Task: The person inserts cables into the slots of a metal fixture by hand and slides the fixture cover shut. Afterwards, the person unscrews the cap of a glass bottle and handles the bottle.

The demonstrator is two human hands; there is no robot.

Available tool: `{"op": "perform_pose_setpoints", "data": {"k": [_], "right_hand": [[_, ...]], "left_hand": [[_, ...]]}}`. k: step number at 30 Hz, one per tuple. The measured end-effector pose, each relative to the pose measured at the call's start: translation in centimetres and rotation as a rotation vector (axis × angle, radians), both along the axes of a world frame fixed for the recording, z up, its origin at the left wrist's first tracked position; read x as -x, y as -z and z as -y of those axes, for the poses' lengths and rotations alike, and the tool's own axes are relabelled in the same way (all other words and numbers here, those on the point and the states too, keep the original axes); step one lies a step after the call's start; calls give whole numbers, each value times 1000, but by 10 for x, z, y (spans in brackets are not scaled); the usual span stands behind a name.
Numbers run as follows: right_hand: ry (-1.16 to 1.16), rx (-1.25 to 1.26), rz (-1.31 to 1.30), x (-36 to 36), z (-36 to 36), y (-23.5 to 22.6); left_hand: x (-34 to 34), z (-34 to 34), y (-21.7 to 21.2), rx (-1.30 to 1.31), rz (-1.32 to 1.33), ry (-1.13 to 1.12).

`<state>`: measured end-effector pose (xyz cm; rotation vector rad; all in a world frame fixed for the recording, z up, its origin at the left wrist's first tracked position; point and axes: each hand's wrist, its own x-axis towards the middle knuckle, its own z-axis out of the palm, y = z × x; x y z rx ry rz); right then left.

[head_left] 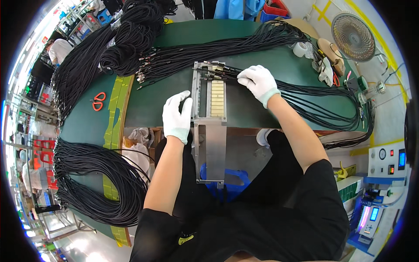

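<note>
A metal fixture juts over the table's front edge, its upper half lined with pale yellow blocks. Several black cables run from the right into its far end, where their metal-tipped ends lie across the rails. My right hand, in a white glove, is closed over these cables just right of the fixture; its fingertips partly hide what they grip. My left hand, gloved too, is beside the fixture's left rail, thumb and fingers apart, with nothing seen in it.
Bundled black cables are heaped at the far left, and a coiled bundle lies near left. More cables stretch across the back. Red-handled scissors lie left on the green table. A fan and tape roll are at right.
</note>
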<state>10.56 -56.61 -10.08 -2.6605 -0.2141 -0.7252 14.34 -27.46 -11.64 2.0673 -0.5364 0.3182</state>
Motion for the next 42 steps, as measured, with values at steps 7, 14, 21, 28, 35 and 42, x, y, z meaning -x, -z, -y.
{"op": "perform_pose_setpoints", "data": {"k": [7, 14, 21, 28, 35, 42], "right_hand": [[-282, -94, -131, 18, -28, -21], [-356, -134, -242, 29, -84, -30], [-198, -186, -290, 30, -52, -22], [-254, -63, -235, 37, -62, -25], [-271, -25, -322, 39, -56, -36], [-226, -2, -322, 39, -55, -35]], "left_hand": [[10, 8, -7, -10, 206, 112], [17, 9, -13, -4, 212, 233], [13, -10, -6, 301, -206, 71], [13, -12, 1, -61, 54, -74], [12, -16, 0, -170, -62, 5], [11, -14, 3, -202, -82, 17]]}}
